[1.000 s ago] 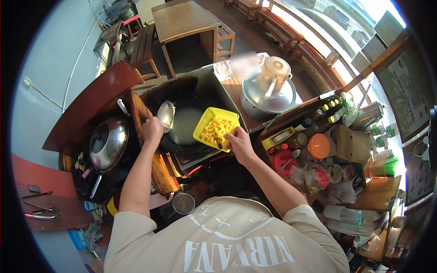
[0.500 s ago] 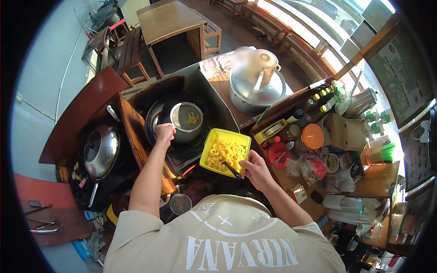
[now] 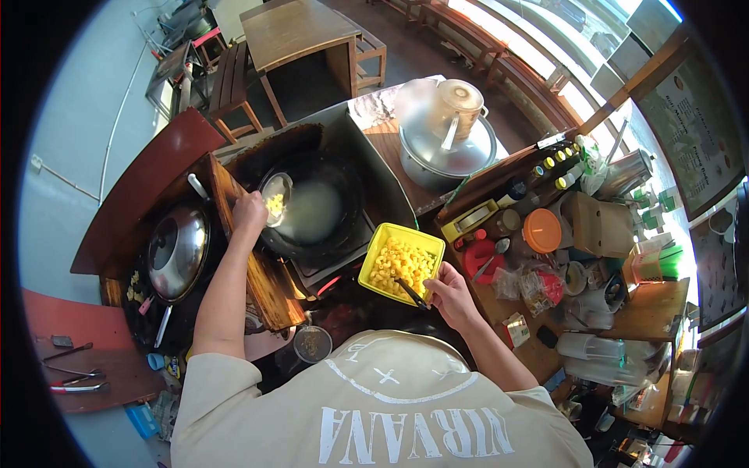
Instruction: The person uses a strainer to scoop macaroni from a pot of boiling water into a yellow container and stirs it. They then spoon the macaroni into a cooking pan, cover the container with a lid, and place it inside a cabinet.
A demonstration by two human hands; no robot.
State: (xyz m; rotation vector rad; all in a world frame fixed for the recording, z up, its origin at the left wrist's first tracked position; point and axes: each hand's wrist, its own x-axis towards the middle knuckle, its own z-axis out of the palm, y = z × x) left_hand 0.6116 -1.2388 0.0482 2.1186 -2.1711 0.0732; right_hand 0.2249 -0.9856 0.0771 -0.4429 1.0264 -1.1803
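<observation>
My left hand (image 3: pixel 250 212) is closed round the handle of a small round strainer (image 3: pixel 276 200), which is tilted over the left side of a dark wok (image 3: pixel 343 183). A few yellow macaroni pieces lie in the strainer, and cloudy liquid (image 3: pixel 314 210) shows in the wok. On the right, my right hand (image 3: pixel 446 287) grips the rim of a yellow square container (image 3: pixel 375 287) full of yellow macaroni (image 3: pixel 402 261). A black-handled utensil (image 3: pixel 413 293) leans out of the container beside my right fingers.
A lidded pan (image 3: pixel 178 253) sits left of the wooden divider (image 3: pixel 253 269). Beyond the wok stands a large lidded pot (image 3: pixel 449 152). Bottles, an orange lid (image 3: pixel 541 230), a cardboard box (image 3: pixel 599 225) and plastic bags crowd the right counter. A wooden table (image 3: pixel 300 33) stands beyond.
My left hand has moved left with the strainer, which is now tilted and uncovers the liquid in the wok. The yellow container sits slightly further right in view, still in my right hand.
</observation>
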